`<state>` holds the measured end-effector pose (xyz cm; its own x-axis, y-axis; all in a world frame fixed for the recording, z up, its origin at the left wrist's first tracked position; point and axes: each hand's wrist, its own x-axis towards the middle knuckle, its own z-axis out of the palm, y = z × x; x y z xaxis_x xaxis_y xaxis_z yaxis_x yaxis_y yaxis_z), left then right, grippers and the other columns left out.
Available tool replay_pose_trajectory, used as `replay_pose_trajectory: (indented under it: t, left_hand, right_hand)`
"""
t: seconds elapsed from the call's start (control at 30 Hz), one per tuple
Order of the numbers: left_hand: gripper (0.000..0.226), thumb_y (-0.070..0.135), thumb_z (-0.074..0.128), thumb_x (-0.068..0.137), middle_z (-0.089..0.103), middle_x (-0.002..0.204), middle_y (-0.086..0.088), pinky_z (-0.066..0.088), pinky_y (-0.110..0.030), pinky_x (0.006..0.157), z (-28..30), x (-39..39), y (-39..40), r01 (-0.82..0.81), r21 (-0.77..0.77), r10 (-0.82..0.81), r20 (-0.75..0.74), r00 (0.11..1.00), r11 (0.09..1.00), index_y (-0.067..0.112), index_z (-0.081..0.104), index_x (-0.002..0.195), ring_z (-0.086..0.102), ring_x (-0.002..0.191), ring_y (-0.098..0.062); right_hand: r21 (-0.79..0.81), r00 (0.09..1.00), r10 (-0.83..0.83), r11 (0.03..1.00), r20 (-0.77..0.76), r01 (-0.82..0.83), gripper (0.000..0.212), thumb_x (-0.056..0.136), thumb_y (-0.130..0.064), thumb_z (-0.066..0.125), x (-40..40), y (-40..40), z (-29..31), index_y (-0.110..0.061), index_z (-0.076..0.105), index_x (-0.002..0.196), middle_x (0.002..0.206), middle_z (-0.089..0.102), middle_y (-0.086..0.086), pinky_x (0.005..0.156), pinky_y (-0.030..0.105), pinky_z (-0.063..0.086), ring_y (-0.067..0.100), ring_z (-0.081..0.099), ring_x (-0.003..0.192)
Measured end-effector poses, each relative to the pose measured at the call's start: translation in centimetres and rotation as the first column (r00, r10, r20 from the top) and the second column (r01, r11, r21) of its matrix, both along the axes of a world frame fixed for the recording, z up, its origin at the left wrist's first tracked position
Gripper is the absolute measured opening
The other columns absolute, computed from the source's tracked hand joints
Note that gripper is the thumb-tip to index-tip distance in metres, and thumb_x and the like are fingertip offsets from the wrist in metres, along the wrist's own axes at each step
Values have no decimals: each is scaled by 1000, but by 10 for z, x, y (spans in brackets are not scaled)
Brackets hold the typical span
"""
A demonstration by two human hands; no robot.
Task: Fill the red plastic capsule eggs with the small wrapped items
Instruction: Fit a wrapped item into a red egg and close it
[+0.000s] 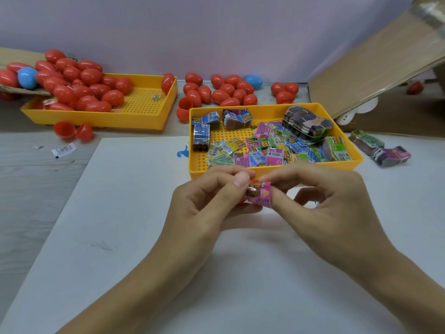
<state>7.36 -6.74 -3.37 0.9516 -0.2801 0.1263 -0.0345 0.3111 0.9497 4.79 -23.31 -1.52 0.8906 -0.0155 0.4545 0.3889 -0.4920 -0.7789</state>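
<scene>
White tabletop (pixel 134 213) — both hands just before yellow tray (pixel 274 170). Left hand (pixel 204 203) curled round red egg half, mostly hidden; right hand (pixel 320 196) pinching pink wrapped item (pixel 260 195) at rim. Best rolled tight, pushed fully inside — no edge protruding.

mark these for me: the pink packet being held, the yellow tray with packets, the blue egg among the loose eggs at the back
pink packet (pixel 261 196), head view, on its printed front face between the two hands.
yellow tray (pixel 274 171), head view, on its near wall.
blue egg (pixel 254 81), head view, on the middle of its shell.
</scene>
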Motion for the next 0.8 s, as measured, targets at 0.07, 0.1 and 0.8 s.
replay_pose_trajectory:
  t: [0.07,0.1,0.8]
  left_hand:
    - [20,25,70,81,69,108,-10,58,-32,79,0,0,1,2,4,-2,7,1000,1000,6,76,76,71,96,-21]
    - [15,19,72,81,69,108,-10,58,-32,78,-1,0,1,-5,10,4,12,1000,1000,6,75,76,71,95,-21]
    - [23,19,68,76,73,104,-3,59,-35,85,-5,-2,2,-35,27,32,108,994,999,18,73,98,72,99,-24]
  right_hand:
    - [20,1000,9,1000,-24,-8,7,78,-19,73,0,0,0,-24,75,84,71,70,-13,47,32,48,11,68,69]
    - [21,1000,15,1000,-25,-14,6,78,-20,74,0,0,0,-23,75,84,70,70,-13,47,32,48,11,68,69]
    - [-96,998,-2,995,60,8,5,83,-19,71,2,-7,3,-18,75,84,71,67,-14,46,28,44,10,62,66]
